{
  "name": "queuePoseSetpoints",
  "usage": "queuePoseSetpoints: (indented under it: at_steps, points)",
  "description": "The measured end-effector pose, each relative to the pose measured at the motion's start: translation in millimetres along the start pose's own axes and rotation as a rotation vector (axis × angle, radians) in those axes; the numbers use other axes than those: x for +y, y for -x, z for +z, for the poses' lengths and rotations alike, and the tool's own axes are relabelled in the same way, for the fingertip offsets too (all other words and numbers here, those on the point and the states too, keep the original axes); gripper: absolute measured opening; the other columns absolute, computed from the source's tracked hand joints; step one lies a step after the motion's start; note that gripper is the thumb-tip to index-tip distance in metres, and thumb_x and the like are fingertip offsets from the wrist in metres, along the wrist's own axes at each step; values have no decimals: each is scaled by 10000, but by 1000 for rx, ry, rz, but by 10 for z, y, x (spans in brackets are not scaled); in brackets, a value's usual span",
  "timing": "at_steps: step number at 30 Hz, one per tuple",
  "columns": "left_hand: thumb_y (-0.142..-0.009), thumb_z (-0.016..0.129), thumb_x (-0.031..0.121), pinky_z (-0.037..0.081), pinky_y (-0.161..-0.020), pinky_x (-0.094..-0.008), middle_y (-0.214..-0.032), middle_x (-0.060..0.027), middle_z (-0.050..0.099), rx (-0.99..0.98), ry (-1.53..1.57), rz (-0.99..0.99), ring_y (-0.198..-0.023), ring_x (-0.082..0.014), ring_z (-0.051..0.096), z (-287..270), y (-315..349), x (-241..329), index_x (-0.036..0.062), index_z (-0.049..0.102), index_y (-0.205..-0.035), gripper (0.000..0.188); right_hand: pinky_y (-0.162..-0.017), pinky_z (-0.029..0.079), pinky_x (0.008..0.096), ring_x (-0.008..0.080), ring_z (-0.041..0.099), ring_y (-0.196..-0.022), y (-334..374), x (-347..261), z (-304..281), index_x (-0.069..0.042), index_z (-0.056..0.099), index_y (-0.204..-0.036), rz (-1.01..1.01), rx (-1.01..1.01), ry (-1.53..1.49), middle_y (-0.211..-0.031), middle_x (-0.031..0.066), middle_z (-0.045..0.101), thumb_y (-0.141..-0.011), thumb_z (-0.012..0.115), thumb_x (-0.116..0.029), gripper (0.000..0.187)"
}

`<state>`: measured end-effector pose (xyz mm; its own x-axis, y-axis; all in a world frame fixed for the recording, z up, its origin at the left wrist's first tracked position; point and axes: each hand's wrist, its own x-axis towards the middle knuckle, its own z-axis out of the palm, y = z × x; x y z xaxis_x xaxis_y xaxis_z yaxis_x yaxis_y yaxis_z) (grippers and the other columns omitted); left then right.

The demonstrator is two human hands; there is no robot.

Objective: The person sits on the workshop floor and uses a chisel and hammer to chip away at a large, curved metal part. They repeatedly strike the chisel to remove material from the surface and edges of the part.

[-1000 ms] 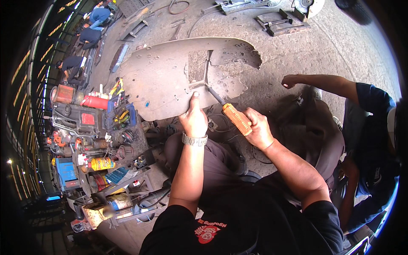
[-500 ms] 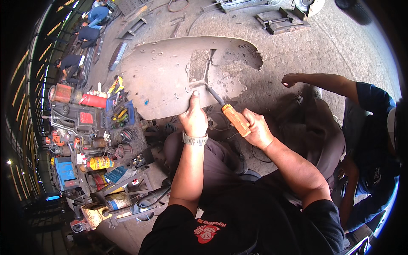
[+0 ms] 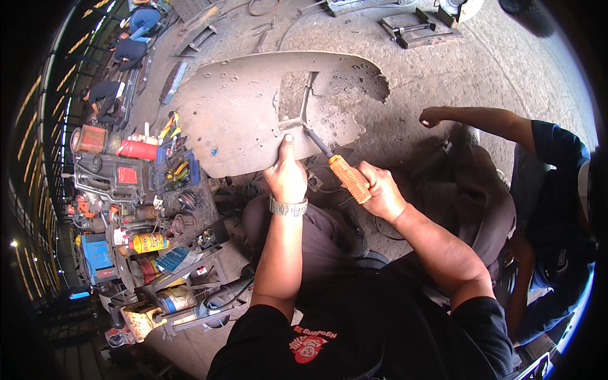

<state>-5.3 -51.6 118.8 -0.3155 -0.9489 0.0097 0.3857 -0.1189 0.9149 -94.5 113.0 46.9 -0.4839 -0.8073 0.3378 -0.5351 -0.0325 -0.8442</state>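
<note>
A large, dull grey, thin sheet (image 3: 234,120) with a ragged right edge and a four-sided cutout is held out before me. My left hand (image 3: 286,174) grips its near edge, thumb on the upper face and fingers hidden underneath. My right hand (image 3: 382,192) is closed around the orange ribbed handle of a tool (image 3: 348,178). From the handle a dark shaft reaches up-left, its end at the near right corner of the cutout. What kind of tool this is, I cannot make out. A metal-banded watch (image 3: 289,207) circles my left wrist.
Crowding the left are a blue tool tray (image 3: 193,168), a red cylinder (image 3: 136,149), a yellow can (image 3: 150,242) and a blue box (image 3: 98,256). A person (image 3: 544,152) sits close on the right, one arm extended. Metal frames (image 3: 421,30) lie on the floor beyond.
The sheet has shifted slightly left. Both my hands and the orange-handled tool have moved a little left with it, grips unchanged.
</note>
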Motion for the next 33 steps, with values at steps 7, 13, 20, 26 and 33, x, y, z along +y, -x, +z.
queuePoseSetpoints:
  at_steps: [7,13,20,26,33]
  points:
    - [-910,660,-84,474,-873,-295,-1282,-114,650,-9,-12,91,-1080,-167,610,-56,-54,-99,-23,607,-1283,382,-673,549,404,378,689,-808,30,45,16,-42,577,-959,-11,-1,10,-834,134,620,-771,795,-43,287]
    - [-898,644,-134,489,-1034,-333,-1311,-133,632,27,-52,63,-1189,-205,610,-73,-48,-74,-39,592,-1295,411,-674,543,389,367,679,-778,10,-12,-28,-45,585,-958,-40,29,17,-820,132,611,-777,781,-32,267]
    - [-897,640,-141,481,-1060,-346,-1323,-139,625,-47,-62,174,-1199,-219,608,-137,-105,-193,-47,585,-1305,423,-659,523,372,355,664,-746,9,-22,-31,-28,580,-926,-19,67,-3,-797,131,589,-791,791,-34,251]
    - [-897,639,-141,473,-1078,-357,-1352,-161,615,-20,-52,139,-1228,-233,599,-86,-71,-138,-59,576,-1313,429,-635,516,378,365,663,-736,3,-41,-30,-26,558,-903,-5,82,-25,-779,138,583,-804,801,-49,263]
    - [-899,638,-137,472,-1080,-355,-1352,-167,618,-48,-29,139,-1230,-239,599,-116,-88,-168,-69,572,-1316,427,-630,520,389,376,665,-740,-5,-22,-33,-30,558,-908,-26,65,-6,-777,141,589,-802,820,-77,287]
